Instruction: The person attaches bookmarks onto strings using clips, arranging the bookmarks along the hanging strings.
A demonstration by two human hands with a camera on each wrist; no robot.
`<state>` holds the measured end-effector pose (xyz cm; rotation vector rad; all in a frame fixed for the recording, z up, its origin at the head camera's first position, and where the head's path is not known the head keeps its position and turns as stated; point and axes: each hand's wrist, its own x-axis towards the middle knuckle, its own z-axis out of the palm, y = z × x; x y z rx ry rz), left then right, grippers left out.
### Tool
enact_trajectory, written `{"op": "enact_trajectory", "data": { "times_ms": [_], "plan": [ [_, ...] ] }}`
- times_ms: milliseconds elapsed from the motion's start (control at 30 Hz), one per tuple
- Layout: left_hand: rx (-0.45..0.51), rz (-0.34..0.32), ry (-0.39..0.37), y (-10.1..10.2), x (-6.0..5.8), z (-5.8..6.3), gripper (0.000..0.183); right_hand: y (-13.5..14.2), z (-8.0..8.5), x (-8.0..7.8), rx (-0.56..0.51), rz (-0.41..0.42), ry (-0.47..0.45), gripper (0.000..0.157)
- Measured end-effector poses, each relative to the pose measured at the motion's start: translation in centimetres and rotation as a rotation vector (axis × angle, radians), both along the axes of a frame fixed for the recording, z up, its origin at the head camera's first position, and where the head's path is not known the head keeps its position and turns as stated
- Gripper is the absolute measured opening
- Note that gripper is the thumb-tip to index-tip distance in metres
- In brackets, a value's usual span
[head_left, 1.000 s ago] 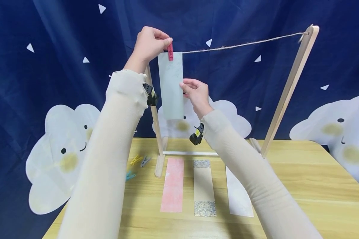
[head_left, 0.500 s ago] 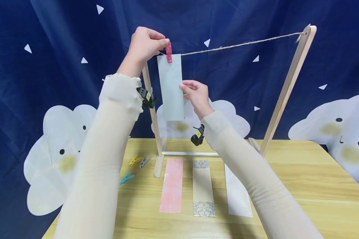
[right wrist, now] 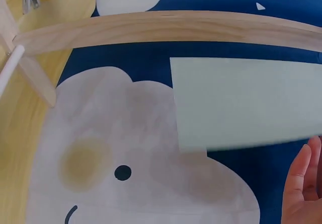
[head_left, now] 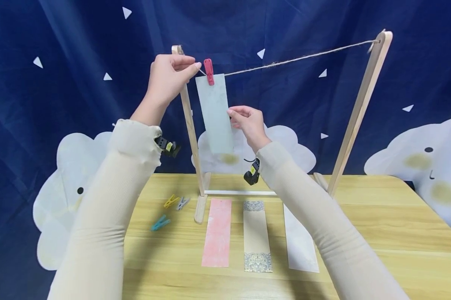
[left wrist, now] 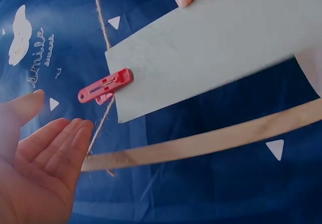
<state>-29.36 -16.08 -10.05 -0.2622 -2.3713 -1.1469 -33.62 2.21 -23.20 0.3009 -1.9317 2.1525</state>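
Pale green card hangs from the string, held at its top edge by the pink clip, slightly tilted. Your left hand is off the clip, thumb and fingers spread; fingertips just beside the string. Your right hand has fingertips at the card's right edge; can't tell if you're pinching it.

String runs between the left post and right post; white rod joins them low down. On the table in front: pink card, patterned card, white card, side by side. Yellow clip, grey clip and teal clip sit left of the frame. Your right sleeve blocks part of the white card and rod; your left hand overlaps the left post top.

Left wrist view shows the finger gap from the clip, faint print on the card and curtain lettering, which head view doesn't. Right wrist view gets the card's lower end close up, but cuts off the clipped end.
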Motion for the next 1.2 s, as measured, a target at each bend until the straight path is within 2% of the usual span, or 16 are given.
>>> {"op": "enact_trajectory", "data": {
  "times_ms": [200,333,533,700,833,967,1200],
  "plan": [
    [0.088,-0.057,0.012,-1.1,0.7,-1.2,0.04,0.9,-0.8,0.2,0.032,0.025,0.007,0.019],
    [0.088,-0.097,-0.012,-1.8,1.5,-2.5,0.042,1.7,-1.5,0.7,0.07,0.041,0.016,0.021],
    [0.068,-0.11,-0.028,-2.9,2.4,-5.1,0.042,3.7,-2.7,1.4,0.157,0.047,0.015,0.027],
    [0.064,-0.105,-0.029,-4.2,3.2,-7.9,0.043,5.8,-4.6,2.1,0.238,0.059,-0.002,0.03],
    [0.035,-0.095,-0.04,-5.5,3.9,-10.6,0.044,7.0,-6.6,2.9,0.271,0.07,-0.042,0.03],
    [-0.003,-0.087,-0.018,-6.9,4.9,-13.1,0.043,7.9,-8.3,3.9,0.307,0.087,-0.07,0.033],
    [0.016,-0.085,0.008,-8.8,6.2,-17.3,0.038,10.2,-11.3,5.6,0.366,0.097,-0.145,0.036]
  ]
}}
